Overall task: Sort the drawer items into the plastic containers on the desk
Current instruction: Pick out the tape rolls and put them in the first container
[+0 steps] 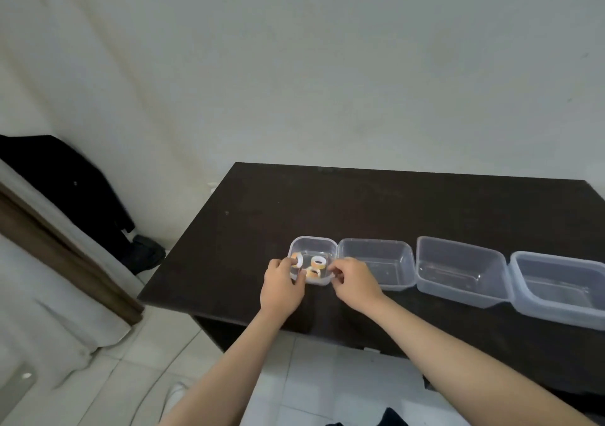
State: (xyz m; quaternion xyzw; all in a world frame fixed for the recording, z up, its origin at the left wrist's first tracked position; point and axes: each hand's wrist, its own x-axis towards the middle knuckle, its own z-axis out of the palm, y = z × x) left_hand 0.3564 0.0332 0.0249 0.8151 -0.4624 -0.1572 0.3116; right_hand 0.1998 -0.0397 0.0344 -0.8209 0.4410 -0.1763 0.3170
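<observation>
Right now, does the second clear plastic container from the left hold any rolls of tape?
No, the second clear plastic container shows only its bare bottom; the small tape rolls lie in the small square container beside it.

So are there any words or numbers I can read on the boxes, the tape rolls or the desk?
None: no words or numbers can be read.
The four clear boxes, such as the small box, show no labels.
The tape rolls in it show no readable print; they are small and blurred.
The desk is bare dark wood with no writing.
</observation>
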